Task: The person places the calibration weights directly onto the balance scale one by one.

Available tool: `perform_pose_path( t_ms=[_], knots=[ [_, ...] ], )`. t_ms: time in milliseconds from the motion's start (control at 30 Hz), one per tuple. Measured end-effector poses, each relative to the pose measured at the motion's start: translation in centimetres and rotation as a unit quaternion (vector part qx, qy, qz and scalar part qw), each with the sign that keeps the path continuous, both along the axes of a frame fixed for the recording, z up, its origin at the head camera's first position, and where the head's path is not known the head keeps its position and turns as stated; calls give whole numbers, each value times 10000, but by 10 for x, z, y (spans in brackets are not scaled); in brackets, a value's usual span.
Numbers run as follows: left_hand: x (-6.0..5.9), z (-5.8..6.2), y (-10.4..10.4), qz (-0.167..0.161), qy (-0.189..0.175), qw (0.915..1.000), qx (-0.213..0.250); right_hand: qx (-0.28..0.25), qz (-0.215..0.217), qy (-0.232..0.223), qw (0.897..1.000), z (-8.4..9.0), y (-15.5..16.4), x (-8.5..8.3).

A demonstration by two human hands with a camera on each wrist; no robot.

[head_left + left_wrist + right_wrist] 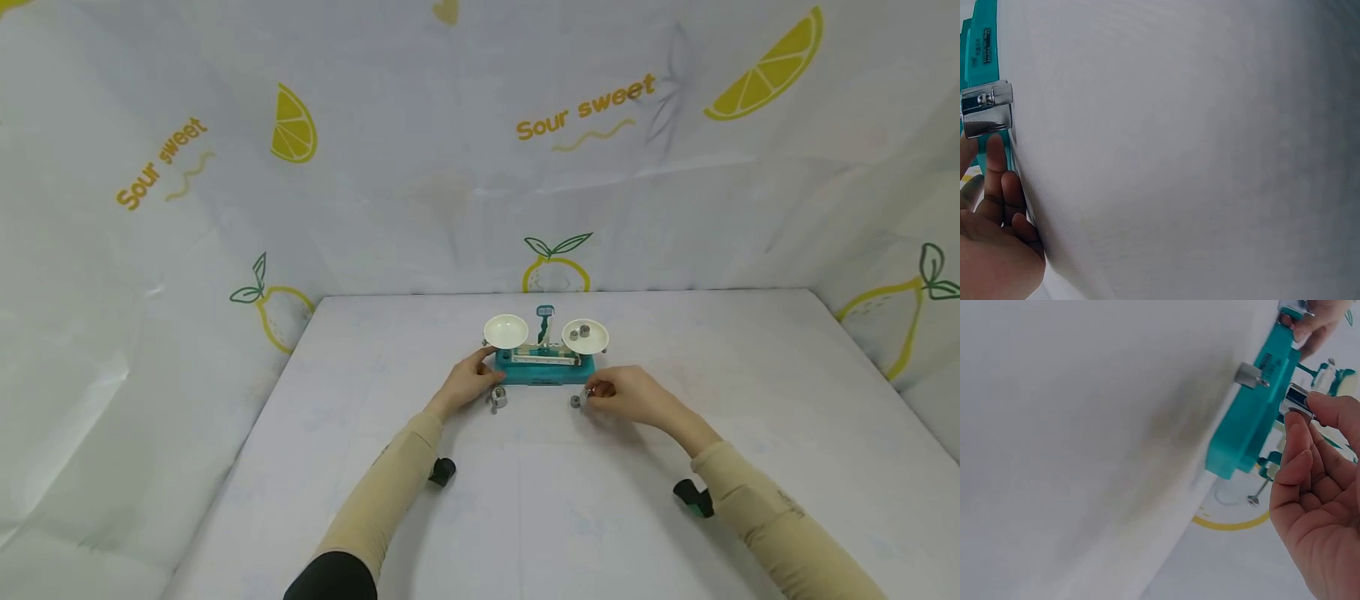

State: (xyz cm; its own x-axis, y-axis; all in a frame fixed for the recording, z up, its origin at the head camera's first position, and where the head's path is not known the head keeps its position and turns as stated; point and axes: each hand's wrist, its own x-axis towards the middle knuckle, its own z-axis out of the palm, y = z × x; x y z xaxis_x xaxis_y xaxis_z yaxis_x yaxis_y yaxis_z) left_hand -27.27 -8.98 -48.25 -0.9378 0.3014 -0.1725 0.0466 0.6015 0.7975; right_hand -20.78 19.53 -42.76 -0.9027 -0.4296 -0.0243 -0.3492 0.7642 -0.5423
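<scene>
A teal balance scale (545, 367) stands mid-table with an empty white left pan (506, 331) and a white right pan (585, 336) that carries two small grey weights. My left hand (480, 375) rests against the scale's left end, fingers (997, 181) stretched along the table. A shiny silver weight (498, 397) (986, 109) stands just beside them. My right hand (600, 390) pinches another silver weight (1297, 400) between thumb and fingers by the scale's front right corner (1247, 434). A small grey weight (575, 402) (1249, 375) stands on the table next to it.
A white cloth covers the table (570, 517). A white backdrop (450, 167) printed with lemons walls in the back and both sides. The wrist cameras (442, 471) (693, 497) sit under my forearms.
</scene>
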Motion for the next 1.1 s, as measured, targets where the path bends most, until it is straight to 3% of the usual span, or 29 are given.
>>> perform_pose_path(
  t_ms=[300, 700, 1100],
  knots=[
    [0, 0, -3, 8, 8, 10000, 15, -448, -270, 288, 9982, 20, 3, -4],
    [-2, -3, -3, 11, 70, 10000, 17, -707, -1216, 505, 9888, 33, 4, -29],
    [2, 2, 0, -17, 51, 10000, 47, -538, -1229, 337, 9904, 28, -6, -46]
  ],
)
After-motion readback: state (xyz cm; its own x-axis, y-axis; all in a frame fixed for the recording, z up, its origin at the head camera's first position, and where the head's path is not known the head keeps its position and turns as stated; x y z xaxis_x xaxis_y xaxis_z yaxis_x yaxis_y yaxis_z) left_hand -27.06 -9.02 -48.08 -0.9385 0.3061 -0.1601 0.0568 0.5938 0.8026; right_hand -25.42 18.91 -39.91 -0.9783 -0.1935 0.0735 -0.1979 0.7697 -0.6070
